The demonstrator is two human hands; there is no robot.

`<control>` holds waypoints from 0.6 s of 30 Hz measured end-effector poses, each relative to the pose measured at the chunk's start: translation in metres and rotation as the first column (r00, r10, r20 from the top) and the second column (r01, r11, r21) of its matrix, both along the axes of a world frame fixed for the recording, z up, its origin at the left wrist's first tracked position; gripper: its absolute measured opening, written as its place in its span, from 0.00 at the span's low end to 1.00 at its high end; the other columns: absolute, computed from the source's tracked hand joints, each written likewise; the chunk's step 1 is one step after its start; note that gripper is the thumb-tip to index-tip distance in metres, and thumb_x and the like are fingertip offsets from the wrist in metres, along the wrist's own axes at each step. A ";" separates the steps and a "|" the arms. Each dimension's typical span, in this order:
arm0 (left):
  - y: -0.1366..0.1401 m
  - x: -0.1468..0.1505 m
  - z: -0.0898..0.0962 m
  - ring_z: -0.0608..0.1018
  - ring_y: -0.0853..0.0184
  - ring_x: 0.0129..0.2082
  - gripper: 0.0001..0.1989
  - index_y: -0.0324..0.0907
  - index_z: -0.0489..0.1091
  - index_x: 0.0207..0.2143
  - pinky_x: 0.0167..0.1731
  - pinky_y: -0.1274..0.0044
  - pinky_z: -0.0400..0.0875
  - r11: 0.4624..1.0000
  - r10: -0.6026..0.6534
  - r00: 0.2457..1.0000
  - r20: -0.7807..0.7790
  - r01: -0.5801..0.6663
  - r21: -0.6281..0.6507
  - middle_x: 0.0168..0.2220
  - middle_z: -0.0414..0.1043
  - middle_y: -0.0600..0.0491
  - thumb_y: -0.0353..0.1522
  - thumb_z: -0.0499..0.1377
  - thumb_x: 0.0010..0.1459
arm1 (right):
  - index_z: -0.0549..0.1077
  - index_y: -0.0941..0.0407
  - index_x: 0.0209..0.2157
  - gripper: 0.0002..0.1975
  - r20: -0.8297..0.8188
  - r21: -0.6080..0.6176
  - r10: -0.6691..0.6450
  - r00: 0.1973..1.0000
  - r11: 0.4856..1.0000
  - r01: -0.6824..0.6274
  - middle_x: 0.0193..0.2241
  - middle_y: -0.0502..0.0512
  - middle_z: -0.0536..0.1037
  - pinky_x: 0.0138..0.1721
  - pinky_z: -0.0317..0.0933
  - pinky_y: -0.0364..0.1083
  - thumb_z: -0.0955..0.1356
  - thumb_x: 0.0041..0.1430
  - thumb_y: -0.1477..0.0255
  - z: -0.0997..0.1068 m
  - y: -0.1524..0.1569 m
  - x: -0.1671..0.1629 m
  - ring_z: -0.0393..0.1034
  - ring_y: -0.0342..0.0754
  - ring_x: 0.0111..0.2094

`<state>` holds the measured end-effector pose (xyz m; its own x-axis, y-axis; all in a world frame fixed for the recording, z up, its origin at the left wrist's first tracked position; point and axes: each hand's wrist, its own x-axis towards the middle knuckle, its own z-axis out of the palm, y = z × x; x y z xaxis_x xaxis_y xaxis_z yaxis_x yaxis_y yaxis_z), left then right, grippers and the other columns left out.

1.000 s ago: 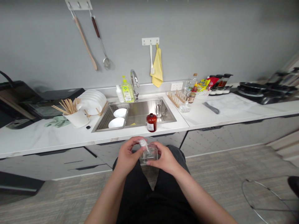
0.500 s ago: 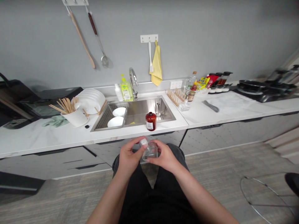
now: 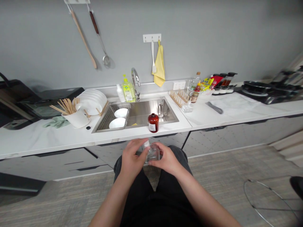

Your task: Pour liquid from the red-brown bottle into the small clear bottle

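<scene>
A small clear bottle (image 3: 153, 153) is held over my lap, tilted with its neck end to the upper left. My right hand (image 3: 167, 158) grips its body from the right, thumb below and fingers above. At the neck end my left hand (image 3: 133, 155) has its thumb and fingers closed around a white cap (image 3: 146, 144). Whether the cap is loose or still on the neck, I cannot tell. Just beyond my hands, a brown bottle (image 3: 153, 123) with a white label stands upright at the counter's front edge.
Behind the brown bottle is a steel sink (image 3: 142, 110) with two white bowls (image 3: 117, 123) in its rack. Chopsticks in a white holder (image 3: 77, 119) and upright plates (image 3: 91, 102) stand left. To the right are a wooden rack (image 3: 176, 99), a basket (image 3: 205, 92) and grey tongs-like tool (image 3: 214, 107).
My left fingers have shifted slightly at the white cap, with the back of the hand turned more upward. The clear bottle stays in my right hand. The view has moved a little.
</scene>
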<state>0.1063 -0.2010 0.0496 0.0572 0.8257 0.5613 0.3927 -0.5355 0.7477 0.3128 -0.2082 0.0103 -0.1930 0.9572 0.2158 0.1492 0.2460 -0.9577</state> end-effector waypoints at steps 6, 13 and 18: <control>0.002 0.000 -0.004 0.88 0.53 0.53 0.14 0.51 0.88 0.53 0.59 0.60 0.81 0.995 -0.066 0.994 0.089 0.072 -0.068 0.52 0.89 0.48 0.35 0.72 0.66 | 0.79 0.51 0.58 0.37 -0.009 -0.012 0.011 1.000 1.000 -0.011 0.53 0.57 0.88 0.56 0.79 0.56 0.87 0.47 0.66 -0.006 0.003 0.000 0.85 0.59 0.50; 0.009 -0.001 -0.014 0.88 0.54 0.52 0.15 0.49 0.87 0.53 0.59 0.61 0.82 0.982 -0.040 0.986 0.159 0.068 -0.174 0.52 0.89 0.49 0.36 0.74 0.64 | 0.78 0.50 0.59 0.37 -0.022 -0.005 0.019 1.000 1.000 -0.019 0.54 0.57 0.87 0.58 0.79 0.56 0.87 0.48 0.66 -0.013 0.012 0.000 0.85 0.58 0.52; 0.015 -0.001 -0.024 0.87 0.56 0.52 0.16 0.45 0.81 0.51 0.57 0.65 0.81 0.970 0.011 0.939 0.343 0.073 -0.231 0.51 0.88 0.47 0.38 0.76 0.64 | 0.79 0.50 0.58 0.36 -0.036 -0.058 0.032 0.999 0.998 -0.034 0.55 0.57 0.87 0.57 0.79 0.57 0.88 0.48 0.67 -0.015 0.017 -0.002 0.85 0.58 0.50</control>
